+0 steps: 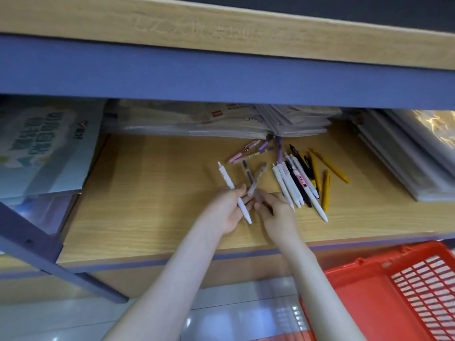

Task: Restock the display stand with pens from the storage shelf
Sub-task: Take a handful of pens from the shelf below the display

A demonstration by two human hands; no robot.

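The head view looks into a storage shelf with a wood-grain board and blue frame. The left hand is curled round a white pen, a slim click pen that slants up toward 11 o'clock, its tip poking out below the palm. Touching it at 3 o'clock is the right hand, fingers curled. Two grey pens, see-through and blurred, fan up from where the hands meet; I cannot tell which hand has them.

At 2 o'clock from the hands a pile of pens lies loose on the board: white, black and mustard yellow ones roughly side by side, with pink and purple ones at its far end.

A red basket with a slotted wall sits at 5 o'clock, lower than the board. Plastic-wrapped packs lie at 12 o'clock, stacked folders at 3 o'clock, and a printed packet at 9 o'clock.
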